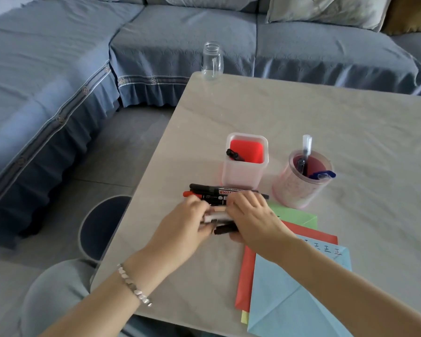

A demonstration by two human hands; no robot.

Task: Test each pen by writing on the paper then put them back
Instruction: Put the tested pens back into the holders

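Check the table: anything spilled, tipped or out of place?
Nothing spilled or tipped. Both holders, the square one and the round one, stand upright. Several markers lie loose beside them, and the glass jar sits near the table's far edge.

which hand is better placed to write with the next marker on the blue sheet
Right, probably. The right hand sits nearest the light blue paper sheet, already over the black markers; the left hand is on the far side.

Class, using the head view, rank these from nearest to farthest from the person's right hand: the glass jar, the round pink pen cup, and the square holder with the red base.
From the right hand:
1. Square holder, just beyond the hand.
2. Round pink pen cup, beyond and to the right; close to the first.
3. Glass jar, at the table's far edge.
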